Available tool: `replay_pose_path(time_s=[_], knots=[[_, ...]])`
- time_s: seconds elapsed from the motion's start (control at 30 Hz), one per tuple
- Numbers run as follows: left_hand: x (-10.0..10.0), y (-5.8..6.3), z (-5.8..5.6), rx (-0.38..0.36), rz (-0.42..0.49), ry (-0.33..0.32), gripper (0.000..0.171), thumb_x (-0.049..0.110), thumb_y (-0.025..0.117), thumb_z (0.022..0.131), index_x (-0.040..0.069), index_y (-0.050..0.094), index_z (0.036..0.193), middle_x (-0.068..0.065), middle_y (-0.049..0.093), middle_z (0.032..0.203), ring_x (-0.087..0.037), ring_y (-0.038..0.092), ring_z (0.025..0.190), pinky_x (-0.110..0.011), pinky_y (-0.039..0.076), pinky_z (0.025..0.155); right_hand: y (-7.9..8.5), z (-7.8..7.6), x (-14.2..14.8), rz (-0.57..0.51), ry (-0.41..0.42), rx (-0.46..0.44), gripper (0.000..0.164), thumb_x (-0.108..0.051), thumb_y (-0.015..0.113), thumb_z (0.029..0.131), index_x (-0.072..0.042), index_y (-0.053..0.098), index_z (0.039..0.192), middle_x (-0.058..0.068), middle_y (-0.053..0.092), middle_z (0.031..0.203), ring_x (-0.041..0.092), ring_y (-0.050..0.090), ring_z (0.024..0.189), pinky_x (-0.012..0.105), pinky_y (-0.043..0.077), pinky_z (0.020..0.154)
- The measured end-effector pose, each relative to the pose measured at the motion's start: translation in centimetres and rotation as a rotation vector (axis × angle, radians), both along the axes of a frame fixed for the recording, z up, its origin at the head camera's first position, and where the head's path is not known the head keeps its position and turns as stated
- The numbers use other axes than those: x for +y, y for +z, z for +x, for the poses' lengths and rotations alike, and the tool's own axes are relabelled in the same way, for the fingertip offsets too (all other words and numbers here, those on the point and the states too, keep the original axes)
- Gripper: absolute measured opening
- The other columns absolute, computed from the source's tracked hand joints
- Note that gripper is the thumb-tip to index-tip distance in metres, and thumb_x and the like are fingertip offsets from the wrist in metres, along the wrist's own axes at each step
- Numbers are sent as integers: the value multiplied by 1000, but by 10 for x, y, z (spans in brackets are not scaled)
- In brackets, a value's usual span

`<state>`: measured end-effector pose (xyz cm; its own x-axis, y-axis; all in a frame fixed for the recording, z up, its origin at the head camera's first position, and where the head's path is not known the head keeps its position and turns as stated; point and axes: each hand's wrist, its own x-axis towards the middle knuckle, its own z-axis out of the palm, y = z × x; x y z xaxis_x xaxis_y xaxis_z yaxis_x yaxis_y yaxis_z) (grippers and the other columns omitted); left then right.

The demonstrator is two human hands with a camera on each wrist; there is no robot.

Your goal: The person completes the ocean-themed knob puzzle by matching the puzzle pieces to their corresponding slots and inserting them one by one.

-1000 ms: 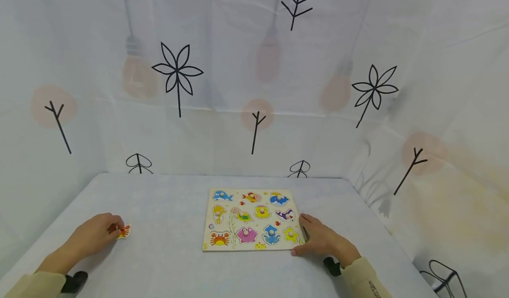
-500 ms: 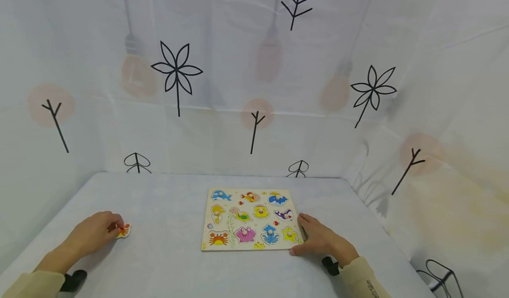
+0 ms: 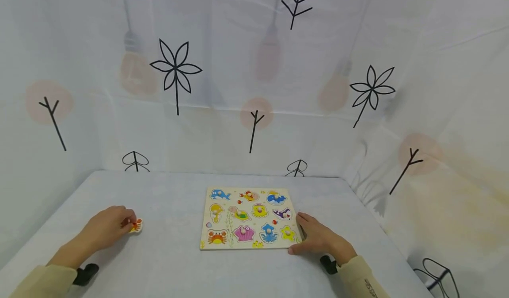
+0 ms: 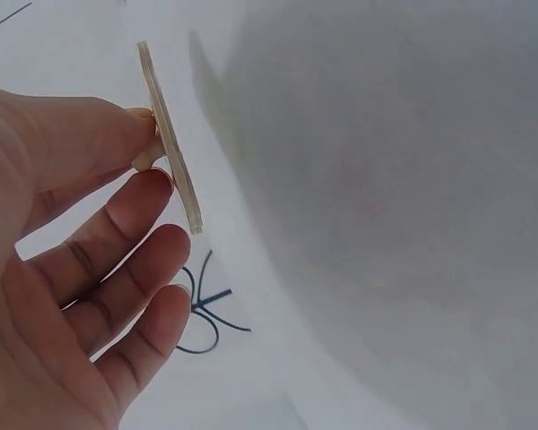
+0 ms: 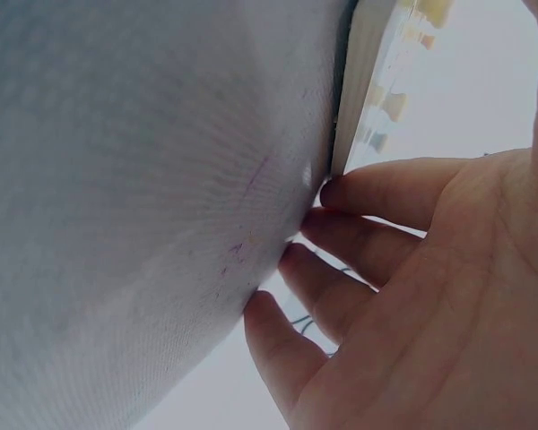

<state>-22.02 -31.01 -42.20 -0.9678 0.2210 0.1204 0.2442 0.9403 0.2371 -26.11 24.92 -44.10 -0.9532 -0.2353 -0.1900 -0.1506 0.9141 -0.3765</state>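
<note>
In the head view my left hand [image 3: 107,228] is over the left part of the table, pinching a small orange-red puzzle piece [image 3: 136,226]. The left wrist view shows thumb and forefinger on the round knob of that puzzle piece [image 4: 172,143], which is seen edge-on and looks lifted off the cloth. My right hand [image 3: 323,237] rests at the near right corner of a wooden sea-animal puzzle board [image 3: 222,245]. Its thumb lies by the front edge and its fingers along the right side. In the right wrist view, the fingertips touch the cloth beside the board's edge [image 5: 359,98].
A white cloth covers the table [image 3: 167,262]. Behind it hangs a white curtain [image 3: 222,143] with plant and bulb drawings. A black wire-like frame [image 3: 439,278] stands beyond the right table edge.
My left hand has moved a little right and away from me, carrying the puzzle piece. The right hand stays at the board; the head view has shifted slightly.
</note>
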Motion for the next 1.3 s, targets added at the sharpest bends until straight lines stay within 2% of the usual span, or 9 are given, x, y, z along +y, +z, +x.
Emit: replay_pose_path(time_s=[0.2, 0.47, 0.6, 1.0, 1.3], knots=[[17, 3, -2, 33, 13, -39, 6, 9, 70, 81, 14, 67, 84, 6, 51, 71, -14, 43, 66, -31, 39, 59, 0, 0, -1, 5, 0, -3, 118, -65, 79, 57, -5, 32, 148, 14, 26, 153, 36, 25, 139, 56, 24, 108], [44, 1, -9, 39, 39, -88, 4, 11, 71, 81, 12, 68, 84, 8, 49, 70, -12, 42, 66, -29, 37, 59, 2, 0, -1, 8, 3, -1, 119, -66, 79, 57, -5, 32, 148, 14, 25, 154, 35, 24, 140, 55, 23, 109], [60, 1, -12, 64, 52, -113, 5, 10, 70, 81, 13, 67, 83, 9, 48, 69, -11, 42, 65, -29, 37, 59, 2, 1, -1, -1, 9, 0, 119, -65, 79, 58, -4, 32, 148, 14, 25, 154, 36, 24, 140, 55, 23, 108], [107, 3, -18, 98, 71, -132, 8, 10, 71, 81, 17, 68, 82, 10, 49, 69, -11, 42, 67, -29, 39, 61, 0, 0, 0, 9, 6, 4, 119, -65, 79, 57, -4, 33, 147, 15, 26, 153, 36, 24, 140, 56, 24, 108], [135, 2, -20, 126, 69, -174, 7, 11, 71, 81, 18, 68, 81, 11, 47, 68, -10, 41, 67, -28, 37, 62, 0, -1, 0, 8, 5, -5, 118, -65, 80, 57, -4, 33, 147, 15, 26, 153, 37, 25, 139, 56, 24, 107]])
